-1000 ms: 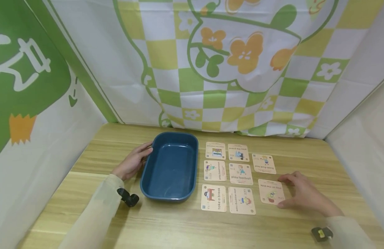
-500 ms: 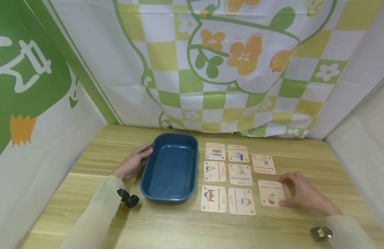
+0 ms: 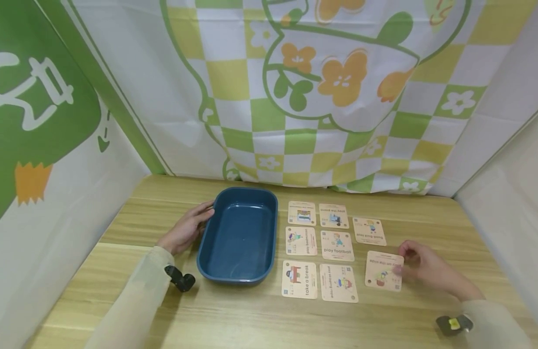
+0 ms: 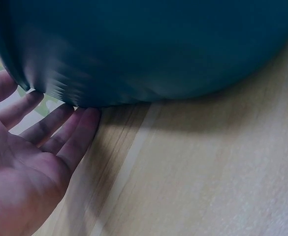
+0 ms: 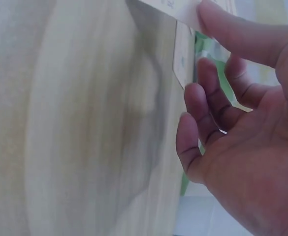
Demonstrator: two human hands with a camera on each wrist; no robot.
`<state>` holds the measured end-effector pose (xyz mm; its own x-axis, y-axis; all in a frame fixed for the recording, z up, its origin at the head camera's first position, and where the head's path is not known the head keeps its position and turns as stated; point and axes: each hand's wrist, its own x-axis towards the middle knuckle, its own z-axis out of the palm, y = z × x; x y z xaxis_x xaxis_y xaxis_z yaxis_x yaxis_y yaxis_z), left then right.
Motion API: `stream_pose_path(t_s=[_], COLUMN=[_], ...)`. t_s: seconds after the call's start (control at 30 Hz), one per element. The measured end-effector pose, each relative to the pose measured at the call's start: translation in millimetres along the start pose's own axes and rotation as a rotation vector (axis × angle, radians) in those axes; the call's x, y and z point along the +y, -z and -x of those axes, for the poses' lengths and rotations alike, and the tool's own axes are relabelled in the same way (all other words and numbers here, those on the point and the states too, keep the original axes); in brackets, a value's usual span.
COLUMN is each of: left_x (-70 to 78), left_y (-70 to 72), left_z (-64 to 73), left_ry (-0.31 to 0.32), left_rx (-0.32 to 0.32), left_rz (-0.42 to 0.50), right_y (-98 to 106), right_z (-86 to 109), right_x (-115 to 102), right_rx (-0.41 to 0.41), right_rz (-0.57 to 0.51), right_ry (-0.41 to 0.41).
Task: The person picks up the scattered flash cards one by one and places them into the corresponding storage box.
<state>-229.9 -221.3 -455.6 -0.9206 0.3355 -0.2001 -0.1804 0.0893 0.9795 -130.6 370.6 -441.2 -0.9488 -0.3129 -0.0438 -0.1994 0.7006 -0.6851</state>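
My right hand (image 3: 432, 271) pinches a cream picture card (image 3: 384, 271) reading "play on the slide" by its right edge. In the right wrist view, the thumb (image 5: 227, 24) lies on that card (image 5: 171, 9) while the other fingers curve loosely below. At the left of the blue plastic tub (image 3: 203, 242), my left hand (image 3: 187, 228) rests with the thumb at the rim. The left wrist view has its fairly straight fingers (image 4: 77, 137) touching the tub's outer wall (image 4: 148, 64). Nothing lies inside the tub.
Several more picture cards lie flat between tub and right hand, among them "play football" (image 3: 337, 245), "take a break" (image 3: 299, 279) and one with a skipping rope (image 3: 339, 283). A patterned curtain (image 3: 269, 116) hangs behind the wooden table (image 3: 234, 315).
The right hand has moved slightly right, and the slide card has shifted right with it, turned a little. The left hand and tub have stayed in place.
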Motion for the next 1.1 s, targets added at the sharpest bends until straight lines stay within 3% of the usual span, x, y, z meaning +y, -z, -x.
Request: stream_pose_path(t_s=[0.27,0.77,0.9,1.1], left_x=[0.0,0.5,0.9,1.4], left_y=[-0.1,-0.7,-0.4,-0.5], left_z=[0.8,0.2,-0.6,-0.5], left_ry=[0.003,0.015,0.023,0.028], left_rx=[-0.002,0.005,0.010,0.006], left_rz=[-0.001,0.002,-0.001,0.000], right_y=[4.7,2.9,4.7,8.4], right_z=[-1.1,-3.4,-4.5,-7.4], right_x=[-4.6,-11.5,-15.4,-34.6], right_rx=[-0.031,0.025,0.047,0.065], right_rz=[-0.007,-0.001,-0.044,-0.143], right_ry=[0.007,-0.057,-0.042,-0.084])
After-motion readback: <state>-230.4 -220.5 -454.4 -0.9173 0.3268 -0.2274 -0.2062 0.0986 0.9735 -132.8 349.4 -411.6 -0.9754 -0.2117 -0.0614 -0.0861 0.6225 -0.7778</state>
